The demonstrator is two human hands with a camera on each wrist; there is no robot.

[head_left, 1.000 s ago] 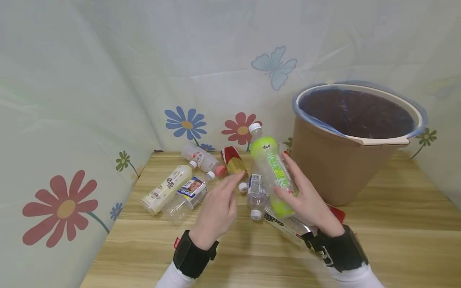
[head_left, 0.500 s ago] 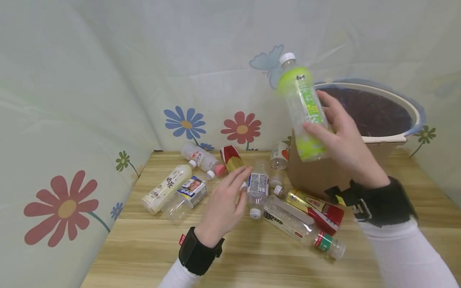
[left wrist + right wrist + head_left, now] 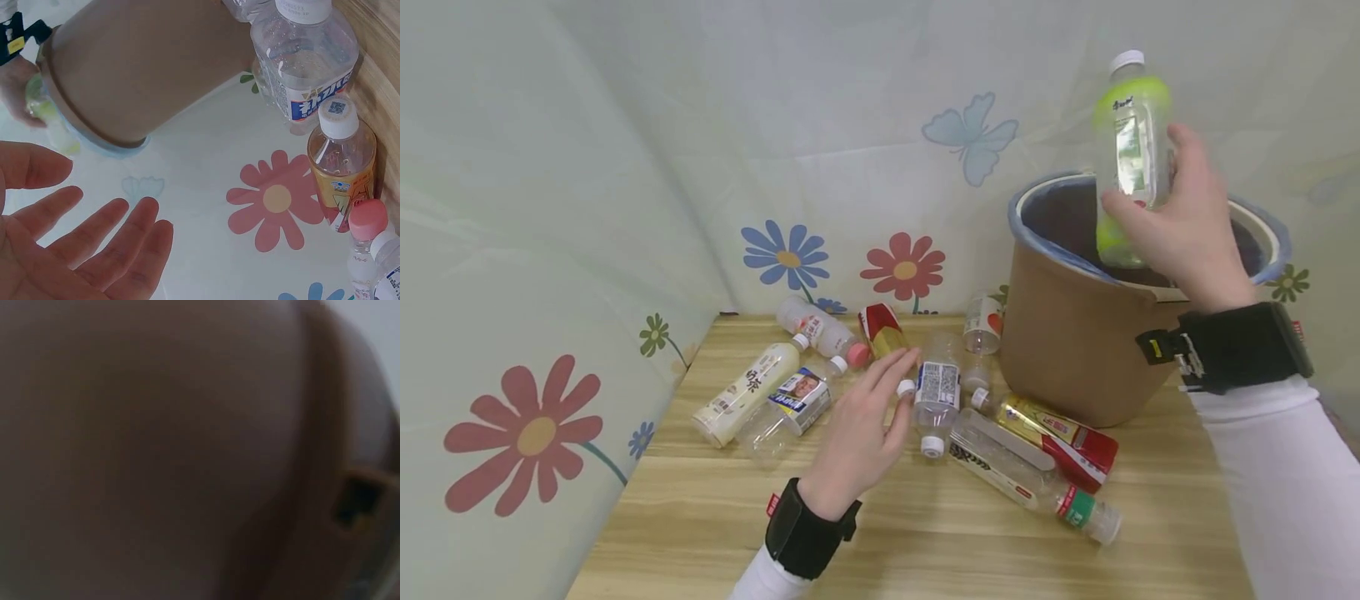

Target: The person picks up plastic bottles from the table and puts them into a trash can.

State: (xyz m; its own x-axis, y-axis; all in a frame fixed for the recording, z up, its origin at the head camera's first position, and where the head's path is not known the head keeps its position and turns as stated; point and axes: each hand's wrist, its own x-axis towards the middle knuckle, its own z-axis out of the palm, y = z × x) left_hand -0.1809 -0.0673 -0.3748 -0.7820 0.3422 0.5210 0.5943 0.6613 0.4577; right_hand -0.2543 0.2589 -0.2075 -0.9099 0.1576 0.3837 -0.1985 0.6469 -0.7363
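In the head view my right hand grips a clear plastic drink bottle with a lime-green label and white cap. It stands roughly upright, its base over the mouth of the brown trash bin. The right wrist view is dark and blurred, mostly filled by a brown surface. My left hand hovers by the table, fingers extended and holding nothing. Nearest to it are a clear bottle with a blue-and-white label and a red-and-gold labelled bottle. The left wrist view confirms spread, relaxed fingers.
Left of my hand lie a milk tea bottle, a clear bottle with a face on its label and a pink-capped bottle. Near the bin are a red-and-gold bottle, a green-banded clear bottle and a small clear bottle.
My right hand has lifted the green-labelled bottle from among the others and carried it up and right, over the bin. The left hand has barely shifted.
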